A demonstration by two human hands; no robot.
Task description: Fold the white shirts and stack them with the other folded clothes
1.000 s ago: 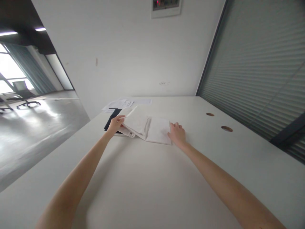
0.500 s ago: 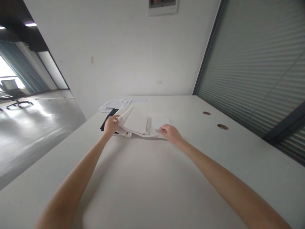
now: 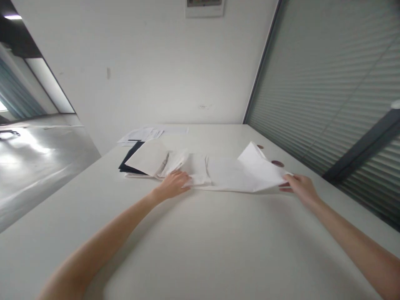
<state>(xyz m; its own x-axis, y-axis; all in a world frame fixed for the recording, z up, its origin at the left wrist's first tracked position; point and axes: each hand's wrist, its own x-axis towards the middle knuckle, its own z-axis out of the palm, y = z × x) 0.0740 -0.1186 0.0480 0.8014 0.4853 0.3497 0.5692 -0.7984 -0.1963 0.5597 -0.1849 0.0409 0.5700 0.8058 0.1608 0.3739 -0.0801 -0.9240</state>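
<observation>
A white, thin, cloth-like piece (image 3: 231, 173) lies stretched sideways across the middle of the table, with fold lines toward its left part. My right hand (image 3: 301, 188) pinches its right corner, and a flap stands up just behind that end. At the near edge of the cloth's left part, my left hand (image 3: 175, 184) has its fingers closed on the white material; the fingertips are partly hidden. Left of it lies a folded white piece (image 3: 150, 157) on top of a dark navy folded item (image 3: 133, 160).
Loose white papers (image 3: 142, 134) lie at the table's far left, near the wall (image 3: 150, 83). Two round holes (image 3: 277, 163) show in the white tabletop (image 3: 200, 250) at the right. Beyond them stands a glass partition with blinds (image 3: 328, 83).
My right hand has moved right, drawing the white cloth out wide. My left hand has moved right from the left pile to the cloth's near edge. The view has turned slightly right.
</observation>
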